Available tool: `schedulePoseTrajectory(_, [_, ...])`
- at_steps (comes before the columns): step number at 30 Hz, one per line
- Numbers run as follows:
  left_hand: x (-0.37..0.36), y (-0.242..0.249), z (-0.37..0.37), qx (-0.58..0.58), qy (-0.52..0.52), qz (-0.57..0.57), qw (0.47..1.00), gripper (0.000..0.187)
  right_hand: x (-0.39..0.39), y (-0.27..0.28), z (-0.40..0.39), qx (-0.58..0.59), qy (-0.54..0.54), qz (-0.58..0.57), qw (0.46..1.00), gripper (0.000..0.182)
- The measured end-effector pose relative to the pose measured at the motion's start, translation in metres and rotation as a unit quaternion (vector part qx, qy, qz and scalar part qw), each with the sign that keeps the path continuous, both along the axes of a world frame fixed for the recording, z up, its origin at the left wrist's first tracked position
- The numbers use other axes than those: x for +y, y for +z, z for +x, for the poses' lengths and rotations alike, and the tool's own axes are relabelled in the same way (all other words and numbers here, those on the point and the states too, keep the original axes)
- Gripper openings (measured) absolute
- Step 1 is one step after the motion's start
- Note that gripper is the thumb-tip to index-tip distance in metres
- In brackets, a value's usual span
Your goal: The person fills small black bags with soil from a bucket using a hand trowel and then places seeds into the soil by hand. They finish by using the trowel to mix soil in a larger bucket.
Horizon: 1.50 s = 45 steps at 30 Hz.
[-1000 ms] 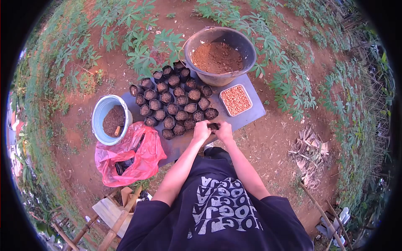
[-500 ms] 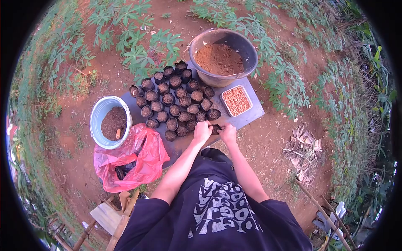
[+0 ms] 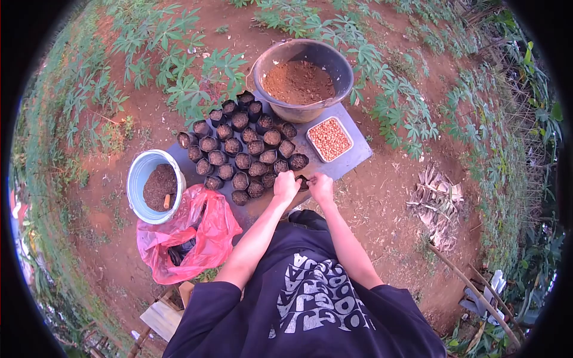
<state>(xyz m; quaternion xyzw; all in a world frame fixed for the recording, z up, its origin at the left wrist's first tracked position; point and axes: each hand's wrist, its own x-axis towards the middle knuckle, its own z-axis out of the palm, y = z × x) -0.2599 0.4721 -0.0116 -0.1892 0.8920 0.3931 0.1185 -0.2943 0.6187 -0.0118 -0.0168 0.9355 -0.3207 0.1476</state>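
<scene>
At the table's near edge, my left hand (image 3: 286, 187) and my right hand (image 3: 321, 190) pinch opposite sides of a small black seedling bag (image 3: 304, 183). Dark soil shows inside its mouth; the fingers cover most of the rest. Just beyond my left hand stand many similar soil-filled black bags (image 3: 242, 160), packed closely together. A square white tray of orange-yellow corn kernels (image 3: 330, 139) sits past my right hand.
A big dark tub (image 3: 302, 80) of reddish soil stands at the table's back. To the left are a light blue bucket (image 3: 156, 187) with dark soil and an orange-handled tool, and a pink plastic bag (image 3: 191, 234). Leafy plants (image 3: 206, 77) grow around the grey table (image 3: 357, 156).
The view has shifted slightly, so the table and tubs appear a little further left. Both hands stay on the same small bag, with little change in their grip.
</scene>
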Motion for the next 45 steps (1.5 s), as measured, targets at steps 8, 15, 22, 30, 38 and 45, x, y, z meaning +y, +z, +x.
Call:
schedulePoseTrajectory(8, [0.009,-0.002,-0.001,0.054,-0.01,-0.027,0.998,0.022,0.003,0.012,-0.002,-0.014,0.021,0.054,0.998,0.025])
schedulePoseTrajectory(15, [0.018,-0.003,-0.002,0.044,-0.02,-0.12,0.992,0.015,0.009,0.003,-0.011,0.09,0.089,0.018,0.992,0.018])
schedulePoseTrajectory(22, [0.025,-0.01,-0.009,0.061,-0.019,-0.153,0.986,0.015,0.015,-0.002,-0.025,0.064,0.129,-0.001,0.99,0.022])
schedulePoseTrajectory(30, [0.046,0.018,-0.02,0.088,0.056,-0.218,0.97,0.018,0.053,0.021,-0.087,0.053,0.028,-0.032,0.998,0.029])
schedulePoseTrajectory(38, [0.072,0.032,-0.052,0.139,0.085,-0.16,0.974,0.01,0.073,-0.006,-0.163,0.108,0.125,-0.024,0.986,0.029])
schedulePoseTrajectory(45, [0.077,0.03,-0.053,0.117,0.12,-0.112,0.979,0.013,0.066,-0.013,-0.167,0.091,0.175,-0.012,0.98,0.021])
